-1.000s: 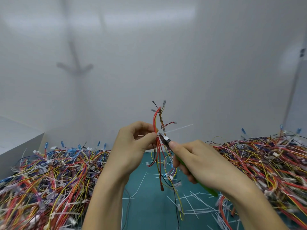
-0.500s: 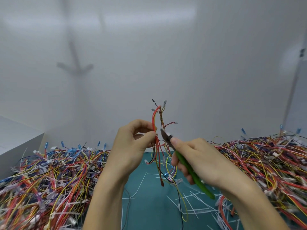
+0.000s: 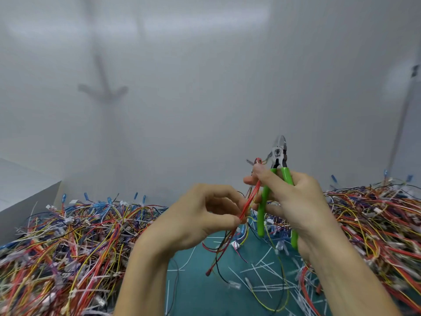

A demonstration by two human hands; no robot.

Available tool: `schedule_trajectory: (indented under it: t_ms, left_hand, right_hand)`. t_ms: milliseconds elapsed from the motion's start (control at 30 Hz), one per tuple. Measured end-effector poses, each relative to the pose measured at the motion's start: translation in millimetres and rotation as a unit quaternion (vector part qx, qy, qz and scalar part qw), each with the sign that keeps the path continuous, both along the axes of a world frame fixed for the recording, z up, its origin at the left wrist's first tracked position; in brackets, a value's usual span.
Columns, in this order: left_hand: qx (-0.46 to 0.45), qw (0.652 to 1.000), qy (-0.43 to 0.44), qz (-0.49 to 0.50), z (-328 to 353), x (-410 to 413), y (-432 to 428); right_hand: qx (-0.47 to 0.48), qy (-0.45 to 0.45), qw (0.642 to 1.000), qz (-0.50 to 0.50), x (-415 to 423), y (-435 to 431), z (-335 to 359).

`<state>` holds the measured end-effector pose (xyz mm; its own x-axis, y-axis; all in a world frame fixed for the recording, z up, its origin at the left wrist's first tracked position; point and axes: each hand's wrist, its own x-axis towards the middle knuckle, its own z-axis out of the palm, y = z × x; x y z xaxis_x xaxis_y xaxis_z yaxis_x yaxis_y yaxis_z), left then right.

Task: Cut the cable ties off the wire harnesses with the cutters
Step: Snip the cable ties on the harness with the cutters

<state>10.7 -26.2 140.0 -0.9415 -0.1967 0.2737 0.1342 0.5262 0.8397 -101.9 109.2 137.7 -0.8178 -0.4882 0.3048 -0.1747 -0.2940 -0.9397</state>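
My right hand grips the green-handled cutters upright, jaws pointing up and slightly apart, clear of any tie. The same hand's thumb and forefinger pinch the top end of a thin wire harness, mostly red with yellow and black strands. My left hand pinches that harness lower down, between thumb and fingertips. The harness's loose ends hang below my hands over the green mat. I see no cable tie on the held harness.
A large heap of tangled coloured harnesses fills the left side, another heap the right. Several cut white cable ties lie scattered on the mat. A grey box stands at far left; a white wall rises behind.
My right hand has swung the cutters away from the harness, up and to the right, jaws now pointing upward. It has also taken hold of the harness's top. My left hand slid lower.
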Motion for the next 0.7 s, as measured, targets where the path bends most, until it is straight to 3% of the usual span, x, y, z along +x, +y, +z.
schedule_trajectory:
  t_ms: [167,267,433,567,700]
  left_hand:
    - [0.012,0.998,-0.058,0.005,-3.6,0.8,-5.4]
    - [0.02,0.993,-0.076,0.092,-9.4,-2.4,-13.3]
    - [0.265,0.94,0.012,0.214,-13.7,-9.5,-21.5]
    - [0.322,0.918,0.001,0.231,-21.2,-11.9,-27.2]
    - [0.301,0.932,0.017,0.199,-25.9,-12.1,-30.6]
  right_hand:
    - [0.027,0.056,0.998,0.001,1.4,-2.2,-1.3]
    - [0.038,0.115,0.992,0.032,4.6,-0.1,0.5]
    - [0.088,0.252,0.96,0.082,12.2,1.3,3.8]
    - [0.121,0.296,0.935,0.156,16.9,1.0,3.5]
    - [0.194,0.296,0.917,0.183,17.1,1.0,2.7]
